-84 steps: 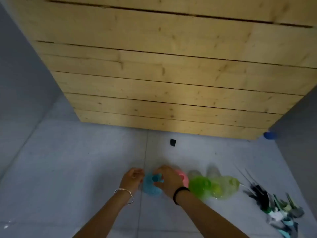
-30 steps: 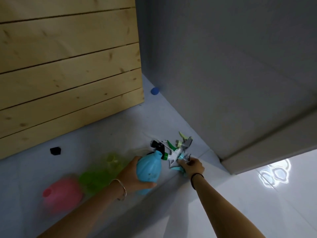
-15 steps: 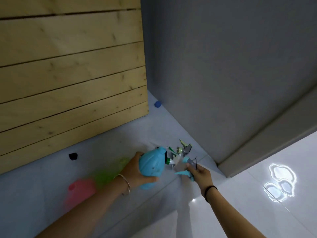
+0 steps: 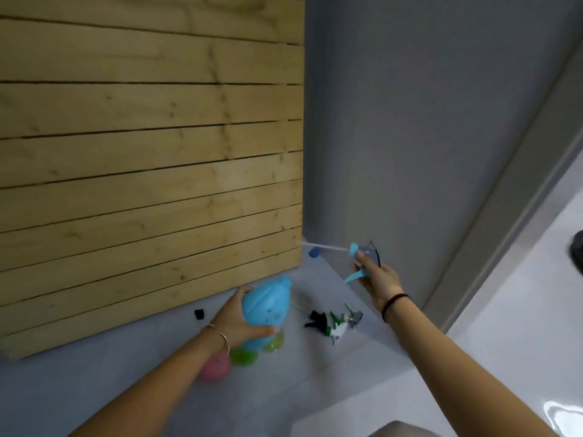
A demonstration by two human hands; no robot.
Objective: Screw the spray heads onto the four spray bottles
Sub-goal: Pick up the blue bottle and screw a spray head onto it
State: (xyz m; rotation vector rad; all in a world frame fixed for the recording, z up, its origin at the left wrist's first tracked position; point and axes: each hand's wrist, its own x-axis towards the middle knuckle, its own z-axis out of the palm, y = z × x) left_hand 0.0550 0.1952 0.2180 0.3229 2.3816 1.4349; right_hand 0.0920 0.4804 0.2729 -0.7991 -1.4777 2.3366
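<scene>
My left hand (image 4: 235, 320) grips a blue spray bottle (image 4: 266, 307), lifted off the floor with its open neck tilted up and to the right. My right hand (image 4: 377, 277) holds a blue spray head (image 4: 362, 252) up in the air to the right of the bottle, its thin dip tube (image 4: 321, 246) pointing left. The two parts are apart. On the floor below lie two green bottles (image 4: 254, 350) and a pink bottle (image 4: 216, 369), partly hidden by my left arm. The remaining spray heads (image 4: 336, 320) lie in a small pile.
A slatted wooden panel (image 4: 151, 171) stands on the left and a grey wall (image 4: 426, 146) on the right, meeting in a corner. A small blue cap (image 4: 314, 253) lies by that corner and a small black piece (image 4: 199, 313) by the panel's foot.
My right hand has picked the blue spray head out of the pile and raised it. My left hand has lifted the blue bottle slightly. The view has tilted up.
</scene>
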